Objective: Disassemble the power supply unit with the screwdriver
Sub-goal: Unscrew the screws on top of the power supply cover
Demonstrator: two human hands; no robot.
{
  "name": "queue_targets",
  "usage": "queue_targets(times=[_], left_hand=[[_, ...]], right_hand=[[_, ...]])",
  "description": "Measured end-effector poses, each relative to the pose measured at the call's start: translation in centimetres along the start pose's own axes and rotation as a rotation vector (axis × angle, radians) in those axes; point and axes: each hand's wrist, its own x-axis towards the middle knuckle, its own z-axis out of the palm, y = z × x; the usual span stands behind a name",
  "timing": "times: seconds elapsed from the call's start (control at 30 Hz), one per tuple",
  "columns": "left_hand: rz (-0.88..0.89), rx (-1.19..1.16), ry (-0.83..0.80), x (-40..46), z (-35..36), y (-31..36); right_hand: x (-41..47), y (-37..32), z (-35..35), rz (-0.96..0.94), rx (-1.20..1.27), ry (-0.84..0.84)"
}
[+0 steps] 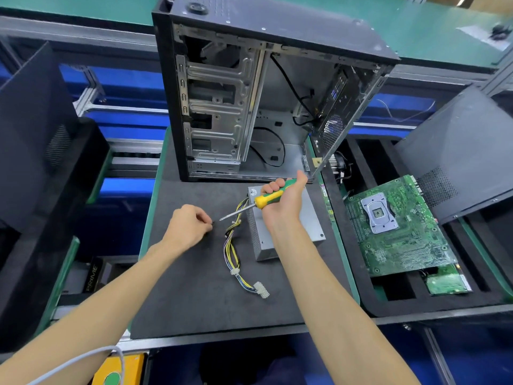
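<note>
Head view. Computer case (pixel 249 87): black, upright at the back of the dark foam mat (pixel 194 287), side open, bare metal drive cage and loose black cables inside. Motherboard (pixel 397 229): green, lying in the black slotted tray (pixel 388 301) to the right, a smaller green board partly under its near edge. Power supply unit (pixel 280 240): grey metal box on the mat just before the case, perforated side facing left, coloured wire bundle (pixel 233 245) trailing toward the viewer to white connectors. Screwdriver (pixel 266 198): yellow-green handle gripped in the right hand (pixel 283 201) above the unit, tip pointing left and down. Left hand (pixel 188 226): fingers curled, pinching a small dark screw (pixel 213 223) near the tip.
</note>
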Motion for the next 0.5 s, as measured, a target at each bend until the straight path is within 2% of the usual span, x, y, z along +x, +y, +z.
queue_targets(times=[0.33, 0.5], left_hand=[[-0.009, 0.123, -0.081, 1.1, 0.6, 0.1], [0.014, 0.010, 0.051, 2.4, -0.6, 2.7]], right_hand=[[0.3, -1.0, 0.2, -0.009, -0.018, 0.008], [-0.1, -3.7, -0.2, -0.054, -0.023, 0.022]])
